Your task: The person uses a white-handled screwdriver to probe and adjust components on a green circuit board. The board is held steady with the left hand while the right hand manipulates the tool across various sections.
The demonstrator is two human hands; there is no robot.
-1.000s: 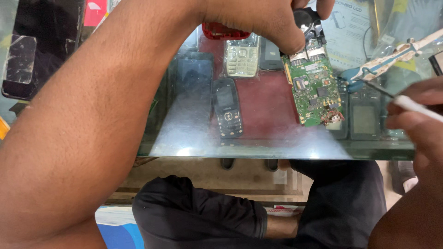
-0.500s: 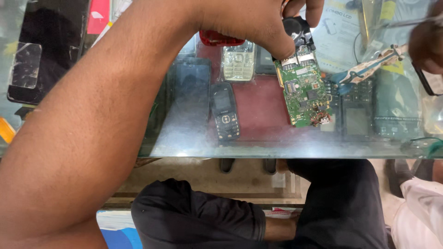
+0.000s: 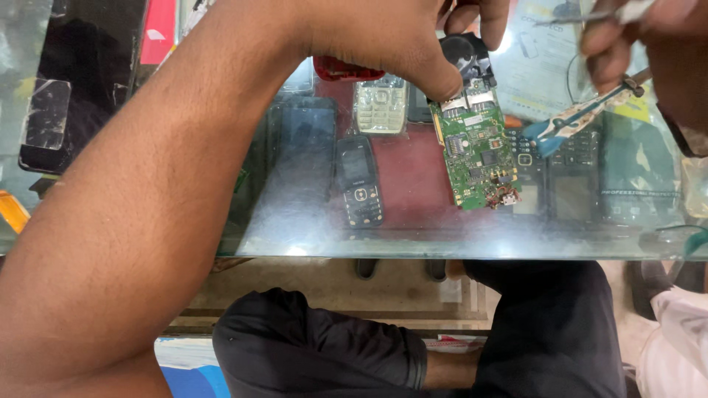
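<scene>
Left of the green circuit board [image 3: 476, 151], keypad phones [image 3: 359, 179] lie under the glass counter [image 3: 310, 236]. The left hand [image 3: 383, 40] pinches the board's top edge; a slip could crack it. The right hand [image 3: 649, 44] grips a thin tool [image 3: 590, 13].

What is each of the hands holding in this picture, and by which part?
Left hand pinches the green circuit board at its top end. Right hand grips a thin tool by its handle.
</scene>
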